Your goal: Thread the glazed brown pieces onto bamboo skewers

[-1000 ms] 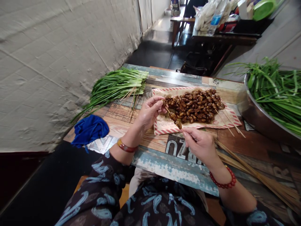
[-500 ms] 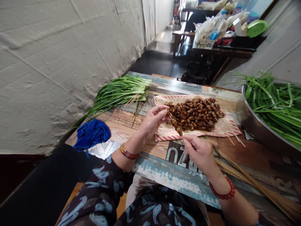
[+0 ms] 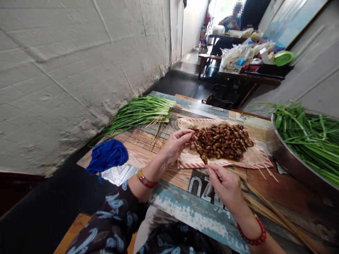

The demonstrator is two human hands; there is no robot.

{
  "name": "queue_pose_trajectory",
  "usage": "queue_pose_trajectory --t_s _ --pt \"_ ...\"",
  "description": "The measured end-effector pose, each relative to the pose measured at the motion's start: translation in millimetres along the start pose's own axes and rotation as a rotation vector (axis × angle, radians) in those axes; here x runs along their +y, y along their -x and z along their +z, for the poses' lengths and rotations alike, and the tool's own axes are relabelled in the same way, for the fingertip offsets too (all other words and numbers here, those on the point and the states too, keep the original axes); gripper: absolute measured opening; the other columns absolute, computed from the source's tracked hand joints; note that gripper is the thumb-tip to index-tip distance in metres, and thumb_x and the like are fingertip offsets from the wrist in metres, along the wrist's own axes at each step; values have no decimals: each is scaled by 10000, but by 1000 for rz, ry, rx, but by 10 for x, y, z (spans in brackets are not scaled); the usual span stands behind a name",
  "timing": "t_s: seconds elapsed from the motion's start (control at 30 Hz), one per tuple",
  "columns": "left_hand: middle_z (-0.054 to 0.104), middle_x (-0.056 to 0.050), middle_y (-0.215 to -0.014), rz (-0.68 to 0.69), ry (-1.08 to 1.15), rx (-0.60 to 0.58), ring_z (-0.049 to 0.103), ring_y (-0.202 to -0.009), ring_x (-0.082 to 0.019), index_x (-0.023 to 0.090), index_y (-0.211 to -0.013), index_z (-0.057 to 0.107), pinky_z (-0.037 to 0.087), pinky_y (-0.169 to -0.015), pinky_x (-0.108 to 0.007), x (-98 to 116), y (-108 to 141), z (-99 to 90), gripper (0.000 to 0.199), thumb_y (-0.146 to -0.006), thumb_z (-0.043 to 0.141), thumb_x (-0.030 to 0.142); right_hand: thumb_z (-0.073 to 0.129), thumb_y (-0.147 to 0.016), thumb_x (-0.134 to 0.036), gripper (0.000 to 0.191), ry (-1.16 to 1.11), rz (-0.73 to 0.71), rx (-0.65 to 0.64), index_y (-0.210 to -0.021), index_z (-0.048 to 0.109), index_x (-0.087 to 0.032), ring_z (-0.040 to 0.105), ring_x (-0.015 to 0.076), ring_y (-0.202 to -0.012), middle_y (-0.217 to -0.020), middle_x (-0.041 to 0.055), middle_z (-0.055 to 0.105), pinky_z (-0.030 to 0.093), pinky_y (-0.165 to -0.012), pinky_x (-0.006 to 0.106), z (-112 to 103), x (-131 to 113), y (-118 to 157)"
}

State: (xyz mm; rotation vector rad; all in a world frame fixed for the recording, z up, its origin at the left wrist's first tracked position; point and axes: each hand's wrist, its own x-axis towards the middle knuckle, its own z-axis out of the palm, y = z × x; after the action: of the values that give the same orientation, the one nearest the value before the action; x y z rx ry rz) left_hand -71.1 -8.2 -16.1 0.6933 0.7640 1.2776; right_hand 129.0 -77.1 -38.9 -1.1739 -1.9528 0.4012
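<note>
Head view: the left hand [image 3: 177, 144] pinches a loaded skewer [image 3: 200, 150] above striped paper [image 3: 188, 161], its long axis slanting far-left to near-right. The right hand [image 3: 225, 187], apart, lies nearer its lower end; any grip there cannot be told.

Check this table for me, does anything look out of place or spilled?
Loose bamboo skewers lie across the right corner of the striped paper, poking past its edge, apart from the main skewer bundle; they look stray.
</note>
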Motion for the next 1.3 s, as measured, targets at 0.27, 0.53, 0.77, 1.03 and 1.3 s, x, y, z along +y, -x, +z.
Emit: queue_pose_trajectory --t_s 0.27,0.53,0.77,1.03,1.3 --pt "704 -67 -792 5 -1 -3 634 -703 -121 131 -900 712 514 -663 -248 -5 7 4 300 -665 814 287 472 -937 -259 228 -10 19 -14 -911 690 -196 635 143 -506 -625 7 685 516 -540 239 26 -26 13" --pt "710 -69 -804 49 -51 -27 637 -716 -125 147 -897 722 507 -679 -248 -5 2 -19 269 -680 799 287 480 -936 -260 220 -45 59 -46 -903 688 -196 618 140 -480 -576 -8 654 485 -498 233 -3 -66 26" --pt "708 -72 -803 28 -109 -40 624 -704 -122 149 -890 736 482 -667 -240 -19 23 17 265 -682 791 302 478 -936 -262 225 -68 89 -44 -891 688 -193 585 128 -442 -534 -24 619 444 -447 220 10 -87 27" --pt "708 -68 -797 12 -93 -31 617 -693 -116 145 -889 735 471 -668 -234 -18 26 30 282 -670 800 309 470 -937 -242 217 -63 91 -45 -879 673 -190 605 120 -466 -585 -14 661 456 -472 213 40 -98 -8" --pt "718 -92 -836 -38 -20 -28 622 -689 -130 145 -979 720 470 -658 -257 -44 24 10 379 -706 777 401 459 -948 -267 225 -6 36 -31 -941 675 -202 645 146 -523 -656 12 701 512 -549 242 79 -48 52"
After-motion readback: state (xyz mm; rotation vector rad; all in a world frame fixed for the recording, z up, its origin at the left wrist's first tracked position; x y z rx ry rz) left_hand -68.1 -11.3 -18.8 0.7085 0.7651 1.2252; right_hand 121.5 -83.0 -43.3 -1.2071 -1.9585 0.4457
